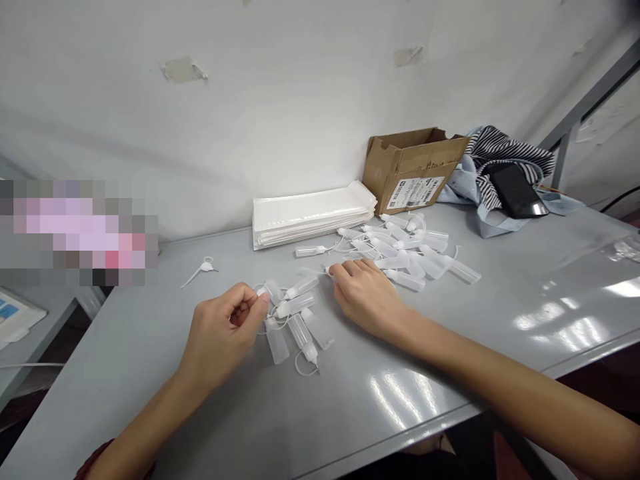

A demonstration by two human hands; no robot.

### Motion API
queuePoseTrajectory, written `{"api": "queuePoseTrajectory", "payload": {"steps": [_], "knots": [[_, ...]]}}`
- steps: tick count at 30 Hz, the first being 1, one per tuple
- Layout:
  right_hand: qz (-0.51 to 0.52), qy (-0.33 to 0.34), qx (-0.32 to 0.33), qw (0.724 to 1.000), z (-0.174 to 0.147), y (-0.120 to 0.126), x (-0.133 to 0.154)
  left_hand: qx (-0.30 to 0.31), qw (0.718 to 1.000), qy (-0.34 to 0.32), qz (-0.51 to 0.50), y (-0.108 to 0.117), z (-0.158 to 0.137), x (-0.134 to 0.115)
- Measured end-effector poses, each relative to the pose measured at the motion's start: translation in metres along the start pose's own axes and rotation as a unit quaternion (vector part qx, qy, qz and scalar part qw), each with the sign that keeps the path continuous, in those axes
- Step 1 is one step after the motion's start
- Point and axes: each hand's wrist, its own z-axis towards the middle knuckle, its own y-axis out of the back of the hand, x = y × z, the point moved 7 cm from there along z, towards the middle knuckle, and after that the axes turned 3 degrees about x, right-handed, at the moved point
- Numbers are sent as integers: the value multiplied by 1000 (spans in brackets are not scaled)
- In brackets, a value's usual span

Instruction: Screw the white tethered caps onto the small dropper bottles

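Observation:
My left hand (220,330) is closed in a pinch at the white cap of a small translucent needle-tip squeeze bottle (273,291). Under and beside its fingertips lies a group of similar bottles (301,333) with thin looped cap straps. My right hand (367,297) rests on the tabletop with its fingers closed at a white needle tip (328,270); the body of that bottle is hidden by the hand. Just beyond the right hand spreads a larger pile of the same bottles (395,250). A loose white needle-tip cap (205,265) lies apart on the left.
White padded envelopes (310,213) are stacked against the wall. An open cardboard box (410,173) stands beside them. Farther right are striped cloth (510,147) and a black phone (517,190). The grey table (225,427) has its front edge nearest me. Something pixelated (80,227) is at left.

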Motion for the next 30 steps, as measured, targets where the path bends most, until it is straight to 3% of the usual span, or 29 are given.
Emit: {"api": "queuePoseTrajectory", "payload": {"steps": [6,10,15,21,30], "knots": [[101,8,-64,993,-2,17,-4,-5,1000,-18,3,1,0,-5],[291,22,-118,949,-7,32,-7,6,999,-25,-20,0,-2,-6],[355,37,-102,928,-9,37,-2,29,997,-50,-49,-5,-6,-10],[366,67,-57,927,-11,42,9,52,991,-109,-64,-10,-9,-16],[421,75,-37,903,-14,46,14,37,995,-89,-36,-7,-9,-15]]}}
